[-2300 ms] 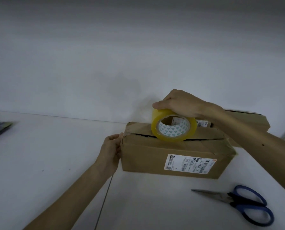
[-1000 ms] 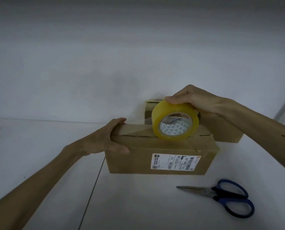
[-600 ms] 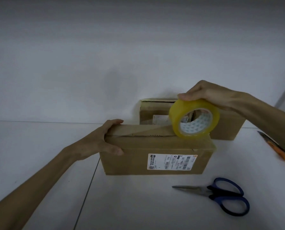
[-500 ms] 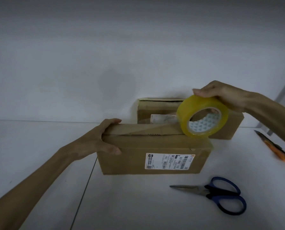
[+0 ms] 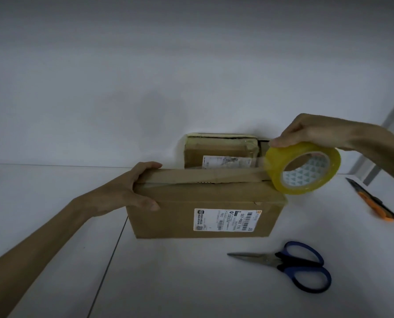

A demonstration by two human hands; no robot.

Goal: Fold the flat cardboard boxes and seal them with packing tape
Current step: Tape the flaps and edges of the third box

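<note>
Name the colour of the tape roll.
Translucent yellow tape roll, its white core printed with pale teal triangles; shown in the head view.

White worktop (image 5: 53, 203) carrying four things. Box (image 5: 180, 216): stands at the centre, its labelled side towards the viewer. A dark seam (image 5: 108, 255) in the worktop runs from the near edge up to the box's lower left corner. Rear box (image 5: 216, 150): behind the box by the wall, its lower part hidden. Scissors (image 5: 290, 265): flat, in front of the box towards its right end, blades together pointing left, blue handles on the right. Cutter (image 5: 370, 200): orange and black, right of the box and well apart, lying obliquely.
</note>
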